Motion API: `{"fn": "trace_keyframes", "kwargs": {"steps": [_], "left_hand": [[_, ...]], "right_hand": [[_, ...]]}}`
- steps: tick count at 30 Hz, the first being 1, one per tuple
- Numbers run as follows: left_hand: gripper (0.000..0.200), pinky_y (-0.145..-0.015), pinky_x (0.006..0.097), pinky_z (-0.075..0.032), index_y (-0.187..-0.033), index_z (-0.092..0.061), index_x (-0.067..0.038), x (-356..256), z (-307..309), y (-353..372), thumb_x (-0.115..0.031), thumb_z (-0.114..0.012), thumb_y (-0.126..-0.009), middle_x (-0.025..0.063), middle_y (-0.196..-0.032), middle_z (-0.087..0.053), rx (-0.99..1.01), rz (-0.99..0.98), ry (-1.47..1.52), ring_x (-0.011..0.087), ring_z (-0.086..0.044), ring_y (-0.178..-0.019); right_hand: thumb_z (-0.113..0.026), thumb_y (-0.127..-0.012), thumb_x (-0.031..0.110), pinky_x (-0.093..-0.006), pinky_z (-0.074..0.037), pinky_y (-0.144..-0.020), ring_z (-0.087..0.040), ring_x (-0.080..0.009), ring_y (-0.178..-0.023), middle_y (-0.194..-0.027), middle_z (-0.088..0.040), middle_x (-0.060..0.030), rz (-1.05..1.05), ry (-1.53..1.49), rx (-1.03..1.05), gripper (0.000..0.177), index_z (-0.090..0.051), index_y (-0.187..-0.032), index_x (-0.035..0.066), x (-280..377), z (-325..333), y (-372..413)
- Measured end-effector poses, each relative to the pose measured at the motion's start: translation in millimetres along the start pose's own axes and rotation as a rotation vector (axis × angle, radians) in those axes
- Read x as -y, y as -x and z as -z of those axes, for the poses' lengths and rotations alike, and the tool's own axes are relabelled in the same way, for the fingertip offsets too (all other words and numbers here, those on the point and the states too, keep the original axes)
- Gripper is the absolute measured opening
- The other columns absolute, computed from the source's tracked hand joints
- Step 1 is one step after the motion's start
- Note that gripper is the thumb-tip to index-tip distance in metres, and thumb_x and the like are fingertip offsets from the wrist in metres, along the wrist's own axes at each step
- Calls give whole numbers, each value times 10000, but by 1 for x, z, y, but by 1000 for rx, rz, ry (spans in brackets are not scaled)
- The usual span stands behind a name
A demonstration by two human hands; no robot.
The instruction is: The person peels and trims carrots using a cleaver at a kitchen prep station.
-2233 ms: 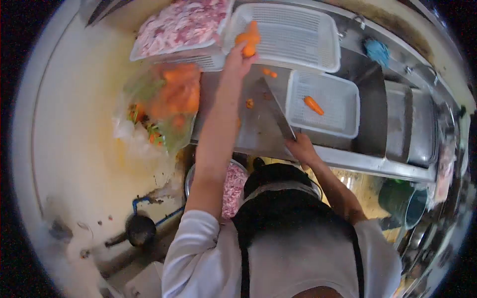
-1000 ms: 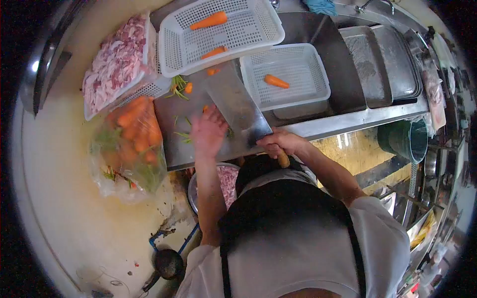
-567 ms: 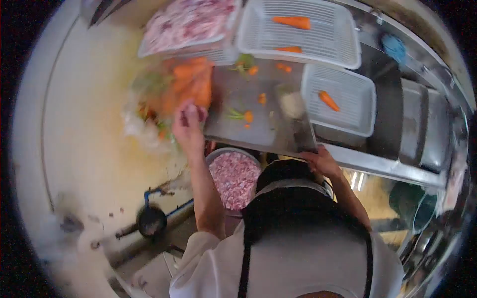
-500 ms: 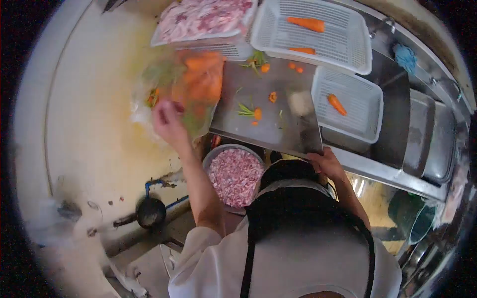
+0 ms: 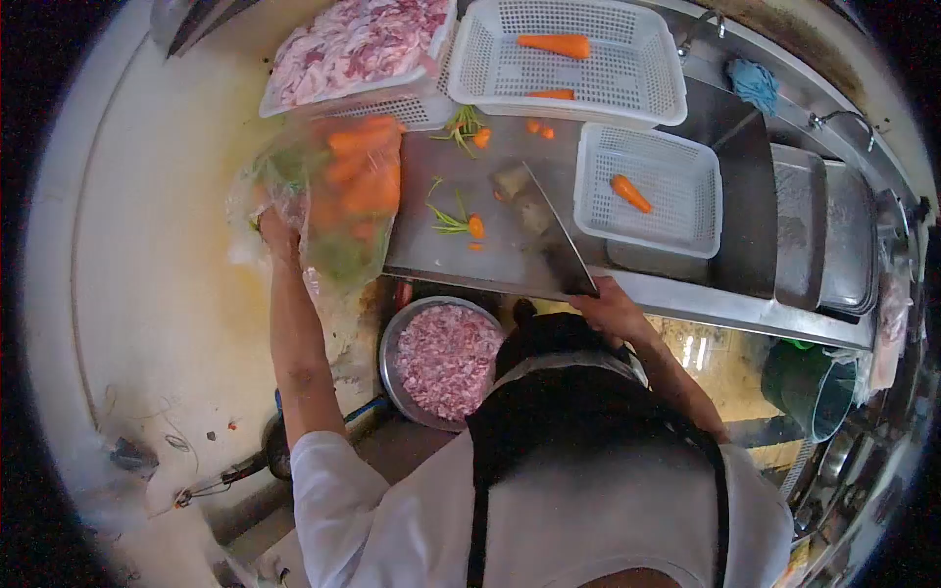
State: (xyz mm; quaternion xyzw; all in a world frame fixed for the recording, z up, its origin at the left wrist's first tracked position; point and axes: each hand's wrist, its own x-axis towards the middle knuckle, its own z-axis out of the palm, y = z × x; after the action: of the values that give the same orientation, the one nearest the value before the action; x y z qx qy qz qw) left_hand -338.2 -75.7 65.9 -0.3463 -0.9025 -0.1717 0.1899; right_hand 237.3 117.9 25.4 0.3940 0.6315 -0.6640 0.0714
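My left hand [image 5: 277, 235] reaches into the opening of a clear plastic bag [image 5: 312, 208] full of carrots [image 5: 361, 171] with green tops; its fingers are hidden by the plastic. In my right hand [image 5: 610, 309], at the near edge of the steel worktop [image 5: 431, 257], is the handle of a broad cleaver [image 5: 551, 230]. The blade points away from me, over the steel. Left of it lie a cut carrot top [image 5: 475, 226] with green stems and small trimmings. Farther back are another carrot top [image 5: 481, 138] and orange pieces [image 5: 539, 128].
A white basket [image 5: 676, 83] with two carrots stands at the back. A smaller one [image 5: 714, 196] holds a single carrot. Raw meat fills a tray [image 5: 363, 49] at the back left. Below the worktop edge is a metal bowl [image 5: 388, 367] of chopped meat. Steel trays [image 5: 848, 235] lie right.
My left hand has moved left and into the bag's opening. The cleaver has shifted slightly in my right hand, and its blade now shows clearly. The whole view has swung a little.
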Motion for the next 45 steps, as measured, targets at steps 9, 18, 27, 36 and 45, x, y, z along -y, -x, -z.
{"fn": "trace_keyframes", "kwargs": {"steps": [9, 18, 27, 36, 45], "left_hand": [[346, -707, 353, -501, -923, -655, 19, 1, 51, 5, -265, -770, -761, 140, -842, -681, -203, -203, 449, 216, -641, -764], [541, -714, 317, -496, -1122, -524, -4, -174, 141, 119, -133, -760, -652, 83, -931, -620, 39, 196, 895, 189, -605, -786], [414, -739, 362, -500, -1005, -594, -31, -268, 43, 194, -134, -768, -643, 110, -884, -658, 406, 58, 724, 251, -643, -801], [431, -750, 355, -507, -1025, -598, -21, -252, 35, 214, -138, -779, -652, 115, -908, -665, 396, 10, 704, 248, -647, -813], [448, -760, 348, -515, -1046, -602, -11, -239, 18, 220, -141, -789, -661, 119, -932, -673, 349, -12, 688, 245, -652, -824]], "right_hand": [[-625, -881, 204, -318, -426, -520, -502, -140, -530, -616, -546, -62, 316, 104, -334, 233, -650, -1021, 20, -45, -10, -9], [-623, -864, 133, -343, -485, -625, -603, -209, -617, -701, -633, -151, 506, 276, -448, 406, -570, -1260, 60, -2, 0, -5], [-659, -778, 82, -421, -494, -598, -639, -332, -643, -700, -628, -166, 596, 522, -303, 471, -573, -1242, 92, 48, -33, -1], [-687, -740, 114, -440, -476, -501, -608, -327, -527, -576, -591, -136, 796, 587, -436, 484, -594, -1215, 136, 61, -37, -12], [-667, -797, 176, -480, -493, -557, -629, -360, -601, -639, -624, -165, 701, 702, -347, 418, -592, -1207, 141, 54, -41, -36]]}}
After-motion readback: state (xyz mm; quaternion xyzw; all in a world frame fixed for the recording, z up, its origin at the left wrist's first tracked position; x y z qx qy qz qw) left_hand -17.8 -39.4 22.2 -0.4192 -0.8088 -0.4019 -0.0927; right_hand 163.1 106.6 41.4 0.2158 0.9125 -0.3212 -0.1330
